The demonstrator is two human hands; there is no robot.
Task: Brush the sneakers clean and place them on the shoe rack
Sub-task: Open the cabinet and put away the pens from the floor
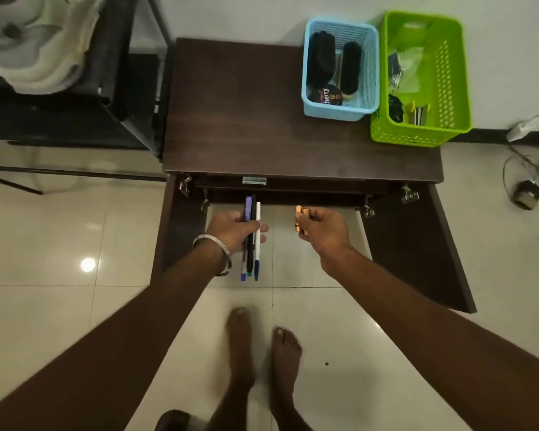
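From the head view, the left hand [234, 228] gripped a bundle of pens [252, 237] with curled fingers, and the right hand [322, 227] pinched small copper-coloured batteries [301, 220], both in front of the open cabinet [293, 135]. Two dark shoe brushes [350, 66] lay in the blue basket [339, 112] on the cabinet top, just beside a green basket [417, 136]. No sneakers showed.

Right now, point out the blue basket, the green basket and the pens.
blue basket [333, 111], head view, front wall.
green basket [411, 136], head view, front wall.
pens [257, 256], head view, white barrel below the left hand [231, 228].
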